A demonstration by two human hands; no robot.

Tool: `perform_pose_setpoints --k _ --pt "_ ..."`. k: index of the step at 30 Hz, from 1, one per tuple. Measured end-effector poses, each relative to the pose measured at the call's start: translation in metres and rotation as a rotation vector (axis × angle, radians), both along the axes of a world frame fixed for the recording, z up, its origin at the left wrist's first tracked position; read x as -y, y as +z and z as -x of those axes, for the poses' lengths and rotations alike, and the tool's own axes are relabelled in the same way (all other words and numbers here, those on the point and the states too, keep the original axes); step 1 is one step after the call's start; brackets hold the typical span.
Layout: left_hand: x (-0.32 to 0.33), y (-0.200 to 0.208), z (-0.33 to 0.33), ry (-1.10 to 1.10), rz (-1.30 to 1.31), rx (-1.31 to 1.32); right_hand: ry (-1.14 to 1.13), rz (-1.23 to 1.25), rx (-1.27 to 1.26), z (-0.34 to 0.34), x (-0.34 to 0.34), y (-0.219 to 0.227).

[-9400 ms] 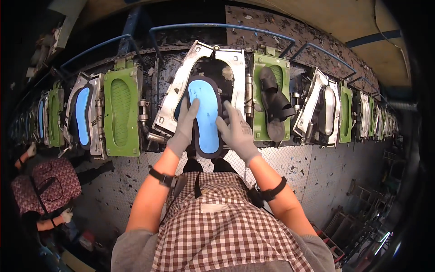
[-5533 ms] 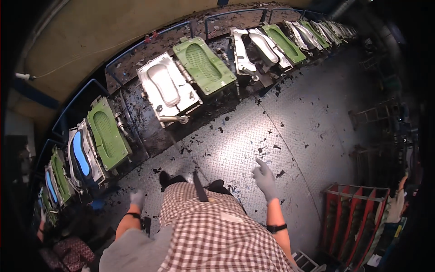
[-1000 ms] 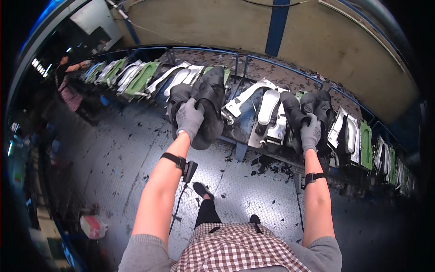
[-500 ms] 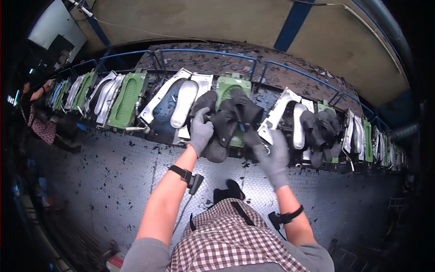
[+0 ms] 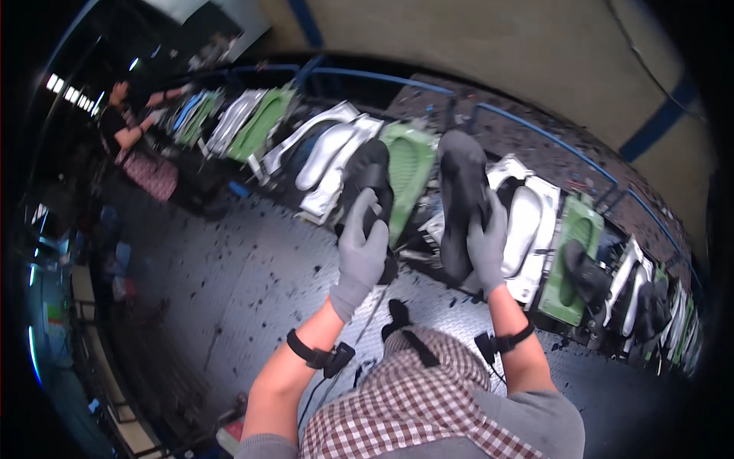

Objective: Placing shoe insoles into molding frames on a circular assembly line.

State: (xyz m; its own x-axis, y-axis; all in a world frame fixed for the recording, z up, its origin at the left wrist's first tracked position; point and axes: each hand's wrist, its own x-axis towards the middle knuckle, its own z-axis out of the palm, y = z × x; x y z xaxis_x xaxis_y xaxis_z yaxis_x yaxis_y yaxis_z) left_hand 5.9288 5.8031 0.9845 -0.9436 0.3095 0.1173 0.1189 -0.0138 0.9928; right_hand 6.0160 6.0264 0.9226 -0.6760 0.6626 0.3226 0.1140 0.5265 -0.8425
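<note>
My left hand point(image 5: 362, 249), in a grey glove, is closed on a black slipper point(image 5: 368, 164). That slipper stands nearly on end over a silver mould half beside a green mould plate point(image 5: 409, 172); its lower part is partly behind my fingers. To the right, my gloved right hand point(image 5: 488, 243) grips another black slipper point(image 5: 459, 191) by its side, with its long smooth surface toward me. The two slippers are held apart. Right of this hand lies an open silver sole mould point(image 5: 525, 222). Farther right, a black moulded piece point(image 5: 585, 271) rests across another green plate point(image 5: 564, 283).
A row of open silver and green moulds runs along the bench, with a blue rail point(image 5: 543, 138) behind it. Black scraps litter the metal floor point(image 5: 245, 268) and the surface beyond the rail. Another person point(image 5: 141, 145) stands at the row's far left.
The view has swung toward the left. The tangled black footwear has left the mould in front of me, and each hand now holds one slipper. My right hand is no longer blurred.
</note>
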Motion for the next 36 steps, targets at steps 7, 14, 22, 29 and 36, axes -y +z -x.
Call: perform_pose_setpoints --k 7,14,22,29,36 --pt "0.183 0.039 0.139 0.320 -0.125 0.097 0.479 -0.037 0.008 0.170 0.191 0.047" --pt "0.303 0.043 0.280 0.144 -0.305 -0.085 0.713 1.048 0.124 0.350 0.410 0.018" --pt "0.455 -0.036 0.502 -0.070 0.533 -0.266 0.271 0.937 -0.031 0.564 0.442 -0.050" --pt "0.505 -0.109 0.719 -0.039 0.891 -0.694 0.257 0.846 -0.069 0.634 0.465 0.032" --pt "0.554 -0.146 0.838 -0.179 1.274 -0.654 0.040 0.625 -0.002 0.718 0.482 0.021"
